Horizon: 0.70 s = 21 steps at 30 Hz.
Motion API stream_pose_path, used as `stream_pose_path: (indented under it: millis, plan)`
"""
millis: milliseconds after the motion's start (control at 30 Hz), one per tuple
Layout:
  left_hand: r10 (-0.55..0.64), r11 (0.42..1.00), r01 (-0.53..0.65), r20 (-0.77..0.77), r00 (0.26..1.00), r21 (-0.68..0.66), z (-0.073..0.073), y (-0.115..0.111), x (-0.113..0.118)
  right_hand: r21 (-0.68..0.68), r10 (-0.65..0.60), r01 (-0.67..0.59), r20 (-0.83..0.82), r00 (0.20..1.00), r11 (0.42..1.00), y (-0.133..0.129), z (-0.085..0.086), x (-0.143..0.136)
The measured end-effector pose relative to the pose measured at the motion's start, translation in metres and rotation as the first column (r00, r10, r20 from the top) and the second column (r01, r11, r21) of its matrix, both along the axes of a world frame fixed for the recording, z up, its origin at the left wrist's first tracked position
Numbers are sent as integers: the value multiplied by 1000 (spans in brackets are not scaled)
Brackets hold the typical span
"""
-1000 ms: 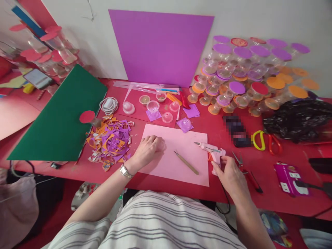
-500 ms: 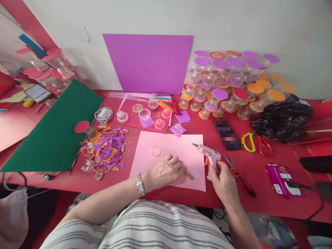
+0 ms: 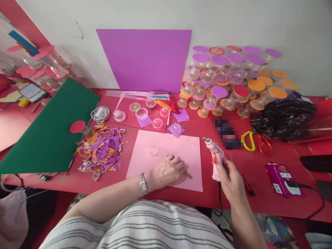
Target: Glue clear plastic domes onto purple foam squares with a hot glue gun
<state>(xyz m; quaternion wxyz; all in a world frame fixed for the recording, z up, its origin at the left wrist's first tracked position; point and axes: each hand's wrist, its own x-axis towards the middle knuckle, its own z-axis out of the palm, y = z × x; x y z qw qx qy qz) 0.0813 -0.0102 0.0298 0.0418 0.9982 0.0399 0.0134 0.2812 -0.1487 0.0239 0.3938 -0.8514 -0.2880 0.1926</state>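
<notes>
My right hand (image 3: 232, 181) is wrapped round the handle of a pink glue gun (image 3: 217, 160) with an orange trigger. Its nozzle tilts up and away, just right of the pink sheet (image 3: 166, 138). Over that sheet my left hand (image 3: 171, 171) is closed with its fingers curled. A flat wooden stick (image 3: 187, 173) sticks out from under it to the right; the grip on it is partly hidden. A clear plastic dome lid (image 3: 152, 150) lies on the sheet beyond my left hand. Scissors lie partly covered behind my right hand.
Paper scraps (image 3: 103, 148) are heaped at left by a green board (image 3: 52, 131). Several plastic lids and cups, and purple squares (image 3: 181, 115), sit behind the sheet. Clear cup shapes with coloured discs (image 3: 220, 91) are stacked at back right. A purple power strip (image 3: 284, 180) lies right.
My right hand has moved slightly right with the glue gun and turned it, so the nozzle points more away from me. My left hand has stayed almost in place.
</notes>
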Motion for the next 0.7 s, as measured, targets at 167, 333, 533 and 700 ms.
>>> stream_pose_path:
  millis: [167,333,533,700]
  plan:
    - [-7,1000,7,-2,1000,-17,0,1,1,7,-76,76,-19,997,997,0,0,-1]
    - [-2,1000,0,72,997,22,13,3,2,41,-87,90,-71,994,995,-1,-3,-6]
    - [-22,992,0,167,986,128,40,37,43,131,-194,215,-159,968,968,-9,0,-8]
    - [23,990,-28,37,999,139,34,79,107,219,-234,284,-231,945,933,-15,-2,-13]
